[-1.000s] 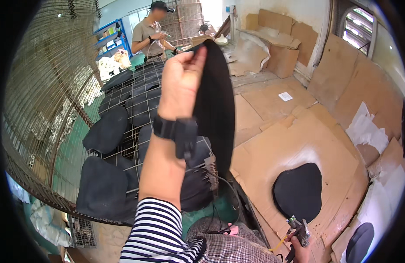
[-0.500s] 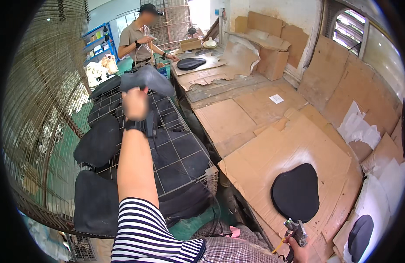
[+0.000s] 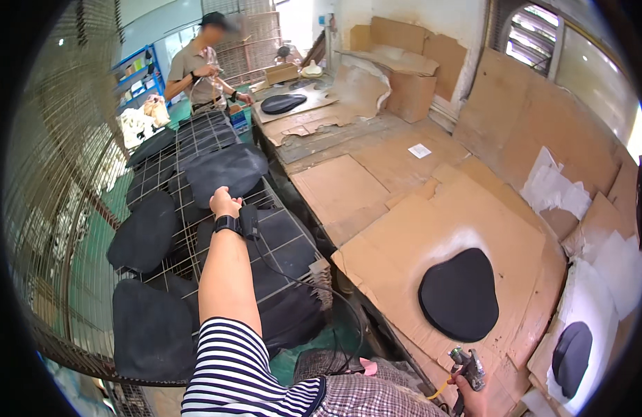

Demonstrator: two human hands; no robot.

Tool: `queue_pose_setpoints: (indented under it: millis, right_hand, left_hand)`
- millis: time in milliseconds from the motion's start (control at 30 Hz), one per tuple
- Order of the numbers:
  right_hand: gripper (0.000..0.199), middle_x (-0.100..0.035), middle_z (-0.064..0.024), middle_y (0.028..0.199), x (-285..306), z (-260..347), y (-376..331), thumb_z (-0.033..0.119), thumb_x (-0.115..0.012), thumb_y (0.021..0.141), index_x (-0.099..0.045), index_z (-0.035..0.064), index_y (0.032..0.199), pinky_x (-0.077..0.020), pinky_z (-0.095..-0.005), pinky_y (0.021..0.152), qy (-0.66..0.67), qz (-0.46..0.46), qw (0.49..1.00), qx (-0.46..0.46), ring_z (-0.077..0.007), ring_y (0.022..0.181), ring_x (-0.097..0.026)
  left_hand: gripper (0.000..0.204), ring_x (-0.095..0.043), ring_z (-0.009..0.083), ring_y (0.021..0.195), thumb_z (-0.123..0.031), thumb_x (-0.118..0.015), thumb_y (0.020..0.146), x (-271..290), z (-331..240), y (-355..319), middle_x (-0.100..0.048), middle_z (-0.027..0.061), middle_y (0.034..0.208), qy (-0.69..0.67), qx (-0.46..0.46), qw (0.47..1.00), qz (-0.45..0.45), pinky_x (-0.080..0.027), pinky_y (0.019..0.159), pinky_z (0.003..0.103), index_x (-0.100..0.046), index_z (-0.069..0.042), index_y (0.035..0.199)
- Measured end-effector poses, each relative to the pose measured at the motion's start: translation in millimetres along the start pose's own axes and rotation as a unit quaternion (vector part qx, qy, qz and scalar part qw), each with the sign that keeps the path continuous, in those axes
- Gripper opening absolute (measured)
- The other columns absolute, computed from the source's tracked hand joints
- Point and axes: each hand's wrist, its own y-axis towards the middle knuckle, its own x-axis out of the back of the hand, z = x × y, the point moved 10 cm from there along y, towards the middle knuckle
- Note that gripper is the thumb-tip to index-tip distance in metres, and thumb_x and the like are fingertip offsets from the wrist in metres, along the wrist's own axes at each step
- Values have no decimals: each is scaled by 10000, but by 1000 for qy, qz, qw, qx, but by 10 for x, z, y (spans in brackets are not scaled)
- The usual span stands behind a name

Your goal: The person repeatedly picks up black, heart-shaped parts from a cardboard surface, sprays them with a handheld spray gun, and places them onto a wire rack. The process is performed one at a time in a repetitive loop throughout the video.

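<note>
Wire rack: fills the left of the frame, a flat grid that lets air reach both faces of whatever lies on it.
Spread pads: several black, rounded foam-like pads lie flat and mostly apart across the rack, apparently so their surfaces do not touch.
Left hand: stretched out at centre-left, a black wrist strap with a cable behind it; the fingers curl down onto the near edge of the black pad, which lies on the rack just beyond the hand. Whether they pinch it or only rest on it, I cannot tell.
Co-worker: stands at the upper left behind the rack, hands busy with something pale.
Desk: covered in overlapping cardboard sheets, seemingly to catch overspray; a pale halo rings the black pad on cardboard at lower right.
Right hand: at the bottom edge, fingers closed around a spray gun, nozzle up, kept near that pad.
Far-right pad: leans at the frame's right edge.
</note>
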Motion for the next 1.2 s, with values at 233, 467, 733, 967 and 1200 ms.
queue_pose_setpoints:
  millis: [233,467,733,967,1200]
  right_hand:
    - [467,-501,-77,1262,228,-71,-234,85,-530,901,-393,18,1343,-451,-281,829,-18,-34,998,-45,-157,1040,-496]
    - [491,-506,-80,1259,192,-123,-228,75,-532,894,-374,8,1354,-435,-277,852,-49,-14,997,-61,-164,1047,-496]
    - [447,-557,-92,1084,139,-52,-97,64,-560,850,-429,-15,1269,-462,-280,777,-5,4,999,48,-156,920,-538]
    - [387,-596,-58,872,881,116,-494,81,-605,834,-490,-20,1190,-483,-292,751,26,-167,984,48,-141,790,-575]
    - [422,-599,-67,841,1164,68,-1025,123,-661,814,-493,-23,1172,-497,-284,672,86,-223,969,66,-143,720,-589]
  left_hand:
    - [433,-490,313,824,-227,-623,773,30,-108,451,-417,128,1113,16,25,998,56,-483,638,406,-451,-142,1162]
    - [468,-448,268,987,-287,-640,775,421,-371,501,-407,66,1154,-26,-16,999,39,-423,798,393,-485,-159,1198]
    - [389,-493,239,903,-211,-658,768,415,-851,-256,-462,83,1051,13,-107,994,-5,-459,751,348,-523,-108,1117]
    - [146,-590,266,895,-73,-564,876,-341,-682,-1601,-588,138,943,-153,-92,922,343,-513,807,362,-551,25,982]
    - [316,-621,199,795,-256,-472,943,-764,579,-3105,-626,80,967,-56,-46,902,425,-528,701,315,-551,-21,1139]
